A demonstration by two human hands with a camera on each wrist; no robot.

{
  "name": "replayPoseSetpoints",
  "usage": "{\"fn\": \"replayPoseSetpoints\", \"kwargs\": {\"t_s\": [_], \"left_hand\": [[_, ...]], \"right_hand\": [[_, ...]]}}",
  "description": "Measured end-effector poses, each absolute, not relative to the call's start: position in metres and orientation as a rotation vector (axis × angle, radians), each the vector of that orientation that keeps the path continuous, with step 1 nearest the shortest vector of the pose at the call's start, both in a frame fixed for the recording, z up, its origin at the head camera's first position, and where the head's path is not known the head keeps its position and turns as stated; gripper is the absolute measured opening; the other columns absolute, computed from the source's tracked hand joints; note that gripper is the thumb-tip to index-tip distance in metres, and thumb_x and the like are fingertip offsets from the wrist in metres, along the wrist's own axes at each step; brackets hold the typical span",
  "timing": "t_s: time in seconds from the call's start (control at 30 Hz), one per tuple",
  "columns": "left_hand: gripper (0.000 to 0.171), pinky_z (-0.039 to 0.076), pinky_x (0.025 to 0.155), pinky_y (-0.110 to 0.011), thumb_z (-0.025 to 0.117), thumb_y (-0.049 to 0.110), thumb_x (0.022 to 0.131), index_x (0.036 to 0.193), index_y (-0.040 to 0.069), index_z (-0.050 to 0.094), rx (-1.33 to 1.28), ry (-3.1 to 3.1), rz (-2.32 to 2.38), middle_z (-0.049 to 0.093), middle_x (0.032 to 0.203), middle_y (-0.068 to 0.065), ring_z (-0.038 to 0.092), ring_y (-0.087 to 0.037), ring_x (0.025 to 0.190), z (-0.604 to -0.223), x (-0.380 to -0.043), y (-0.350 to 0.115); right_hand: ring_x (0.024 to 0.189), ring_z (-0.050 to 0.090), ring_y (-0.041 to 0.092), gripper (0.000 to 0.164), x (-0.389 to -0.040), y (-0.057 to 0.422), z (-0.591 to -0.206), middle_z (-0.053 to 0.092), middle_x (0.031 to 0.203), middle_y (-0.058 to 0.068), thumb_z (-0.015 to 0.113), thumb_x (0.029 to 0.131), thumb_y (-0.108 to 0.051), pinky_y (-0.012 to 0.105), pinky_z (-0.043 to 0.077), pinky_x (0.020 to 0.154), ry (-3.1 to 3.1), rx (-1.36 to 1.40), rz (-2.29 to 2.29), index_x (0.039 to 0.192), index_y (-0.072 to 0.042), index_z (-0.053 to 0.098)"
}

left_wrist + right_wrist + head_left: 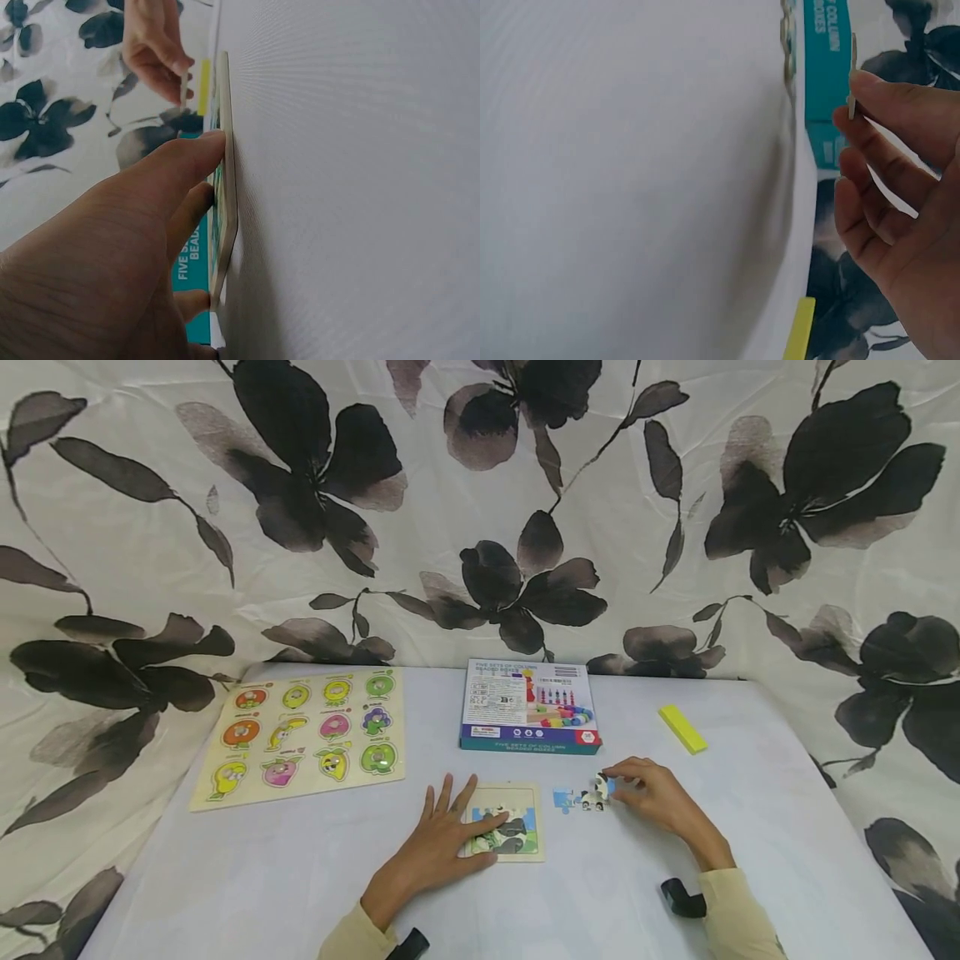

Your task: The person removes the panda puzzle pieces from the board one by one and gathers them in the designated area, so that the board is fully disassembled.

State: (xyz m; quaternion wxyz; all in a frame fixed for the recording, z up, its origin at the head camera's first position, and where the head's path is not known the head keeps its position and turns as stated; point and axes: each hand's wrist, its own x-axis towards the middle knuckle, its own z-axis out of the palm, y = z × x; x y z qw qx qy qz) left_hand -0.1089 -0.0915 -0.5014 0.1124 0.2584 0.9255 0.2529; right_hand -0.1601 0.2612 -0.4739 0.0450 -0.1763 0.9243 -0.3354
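My left hand (435, 853) rests with spread fingers on a small square puzzle board (539, 827) showing a panda picture. In the left wrist view, the thumb lies at the near edge of the board (228, 180) and other fingertips touch its face. To the right of it, my right hand (663, 797) pinches a jigsaw piece (602, 783) between thumb and finger. The right wrist view shows this piece (853, 64) edge-on, lifted off the table. Loose blue and black-and-white puzzle pieces (564, 800) lie between the board and my right hand, partly overlapped in view.
A box of beads (495, 731) stands behind the panda board. On the back left lies a large fruit puzzle board (315, 785). A yellow bar (682, 729) lies at the back right. The table (247, 877) is covered in white cloth, with a floral curtain (420, 527) behind.
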Motion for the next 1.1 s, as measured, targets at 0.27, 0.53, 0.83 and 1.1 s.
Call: {"fn": "replayPoseSetpoints", "kwargs": {"t_s": [0.27, 0.53, 0.83, 1.1], "left_hand": [[0.056, -0.005, 0.111, -0.066, 0.055, 0.059, 0.088, 0.140, 0.038, 0.048, 0.769, 2.733, 0.712, 0.008, 0.160, -0.015, -0.007, -0.048, 0.143, -0.502, -0.109, -0.091], [0.056, -0.004, 0.110, -0.067, 0.055, 0.058, 0.088, 0.139, 0.038, 0.049, 0.769, 2.735, 0.716, 0.009, 0.160, -0.015, -0.007, -0.049, 0.142, -0.502, -0.108, -0.091], [0.055, -0.004, 0.110, -0.066, 0.055, 0.058, 0.088, 0.139, 0.037, 0.049, 0.768, 2.735, 0.716, 0.009, 0.160, -0.015, -0.007, -0.048, 0.143, -0.502, -0.108, -0.092], [0.055, -0.005, 0.110, -0.066, 0.055, 0.058, 0.089, 0.140, 0.039, 0.048, 0.775, 2.727, 0.728, 0.008, 0.160, -0.016, -0.008, -0.048, 0.142, -0.504, -0.109, -0.092]], "right_hand": [[0.086, 0.055, 0.015, 0.030, -0.152, 0.281, -0.482, 0.068, 0.102, 0.003, 0.071, 0.079, 0.004, 0.029, 0.050, 0.075, 2.891, -0.588, -0.954, 0.108, -0.004, 0.071], [0.095, 0.057, 0.019, 0.028, -0.148, 0.287, -0.481, 0.066, 0.107, 0.002, 0.070, 0.083, -0.001, 0.038, 0.050, 0.084, 2.842, -0.544, -0.899, 0.111, -0.006, 0.071], [0.097, 0.055, 0.020, 0.030, -0.148, 0.285, -0.483, 0.061, 0.105, 0.001, 0.070, 0.084, -0.003, 0.040, 0.049, 0.085, 2.796, -0.527, -0.897, 0.114, -0.004, 0.069], [0.094, 0.055, 0.018, 0.038, -0.150, 0.284, -0.480, 0.063, 0.108, 0.000, 0.071, 0.083, -0.003, 0.033, 0.050, 0.082, 2.821, -0.446, -0.923, 0.120, -0.008, 0.067]]}}
